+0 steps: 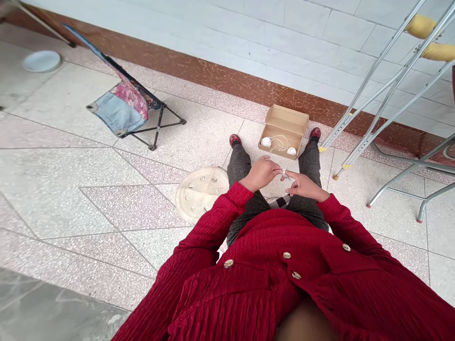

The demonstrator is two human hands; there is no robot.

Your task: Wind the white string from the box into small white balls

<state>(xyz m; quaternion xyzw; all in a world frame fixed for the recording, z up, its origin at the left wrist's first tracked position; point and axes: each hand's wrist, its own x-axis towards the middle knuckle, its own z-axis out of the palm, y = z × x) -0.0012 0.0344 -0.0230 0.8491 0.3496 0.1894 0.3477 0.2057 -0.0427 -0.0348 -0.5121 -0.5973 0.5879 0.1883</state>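
Between my legs, my left hand (262, 173) and my right hand (304, 185) meet at a small white bundle (285, 174) that looks like wound string. The fingertips of my left hand are closed on its left side. My right hand holds its other side with bent fingers; some of them are partly hidden. Just beyond, an open cardboard box (287, 121) stands on the floor between my feet, lid tipped back. Inside it lie a white ball (266, 141) at the left, a smaller white ball (291, 151) at the right, and loose white cord (280, 140) between them.
A round cream-coloured stool top (192, 194) is by my left leg. Farther left stand a folding chair (130, 111) and a pale round dish (41, 61). Crutches (382, 90) lean on the tiled wall (249, 28) at right, near a metal-legged frame (408, 170).
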